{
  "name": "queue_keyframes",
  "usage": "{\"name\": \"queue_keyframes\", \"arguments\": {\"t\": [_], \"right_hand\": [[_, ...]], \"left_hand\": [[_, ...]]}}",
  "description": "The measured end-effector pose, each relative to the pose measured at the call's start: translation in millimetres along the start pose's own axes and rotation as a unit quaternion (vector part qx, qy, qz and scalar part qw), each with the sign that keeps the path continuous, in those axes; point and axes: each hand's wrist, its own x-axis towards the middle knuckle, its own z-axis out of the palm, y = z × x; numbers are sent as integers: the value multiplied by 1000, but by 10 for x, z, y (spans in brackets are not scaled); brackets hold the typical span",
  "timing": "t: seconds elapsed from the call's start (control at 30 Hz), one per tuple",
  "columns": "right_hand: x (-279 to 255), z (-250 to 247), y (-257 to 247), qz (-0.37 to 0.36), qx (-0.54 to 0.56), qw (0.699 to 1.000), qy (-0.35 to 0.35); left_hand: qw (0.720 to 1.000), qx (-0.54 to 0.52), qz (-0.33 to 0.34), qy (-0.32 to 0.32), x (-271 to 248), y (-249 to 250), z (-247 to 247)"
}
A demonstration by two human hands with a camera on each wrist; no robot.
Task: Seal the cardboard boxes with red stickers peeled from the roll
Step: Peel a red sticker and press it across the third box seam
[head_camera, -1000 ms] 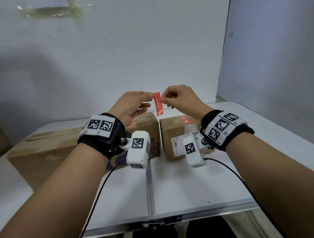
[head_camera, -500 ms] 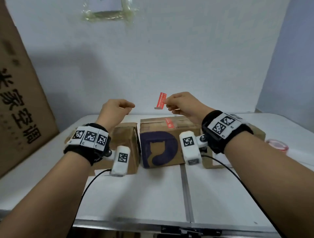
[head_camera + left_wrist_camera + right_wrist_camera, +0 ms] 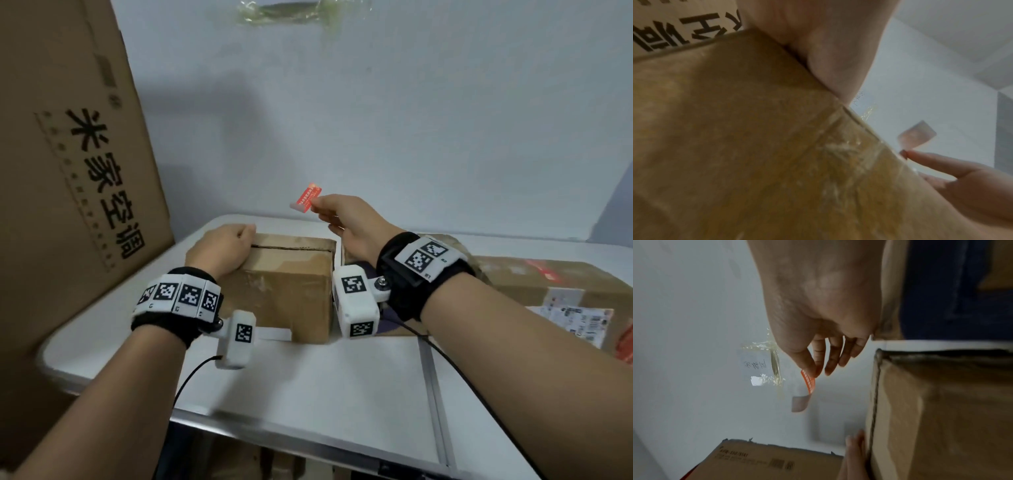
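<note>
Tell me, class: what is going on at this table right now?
A person is sealing cardboard boxes with red stickers. The right hand pinches a peeled sticker in the air above the boxes; it is not yet stuck down. The left hand rests on the top left corner of a brown box whose top seam shows no sticker. A box on the right already carries a red one.

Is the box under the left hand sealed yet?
No. The box shows a bare flap seam; the red sticker is pinched in the right hand.
</note>
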Motion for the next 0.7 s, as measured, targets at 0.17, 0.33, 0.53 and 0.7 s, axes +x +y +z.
{"name": "queue_keyframes", "arguments": {"t": [0.17, 0.33, 0.53, 0.7], "right_hand": [[48, 87, 119, -8, -30, 999, 25], [102, -144, 122, 2, -61, 998, 19], [148, -300, 194, 4, -77, 997, 8], [146, -330, 172, 8, -99, 995, -16]], "left_hand": [[998, -48, 13, 43, -17, 130, 101], [998, -57, 36, 19, -26, 327, 197], [996, -37, 76, -20, -6, 553, 326], [993, 32, 100, -61, 101, 529, 374]]}}
